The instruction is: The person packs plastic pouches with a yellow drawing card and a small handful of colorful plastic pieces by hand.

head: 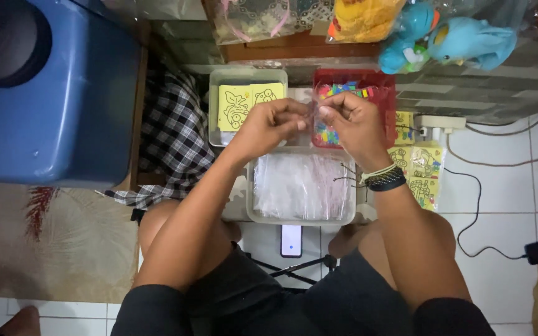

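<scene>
My left hand [273,124] and my right hand [353,121] meet above the trays, and their fingertips pinch a small clear plastic bag [313,114] between them. Below the hands sits a pale tray [250,200] full of clear plastic bags. A red tray [386,87] of small colourful pieces lies behind my right hand. A pale tray [215,81] with yellow picture cards [236,104] lies behind my left hand. My right wrist wears a dark band.
A big blue plastic tub [51,93] stands at the left beside a checked cloth [169,134]. A stack of yellow picture cards [420,171], a power strip [438,124] and cables lie at the right. A phone [291,240] lies between my knees. Bagged blue toys [449,40] hang behind.
</scene>
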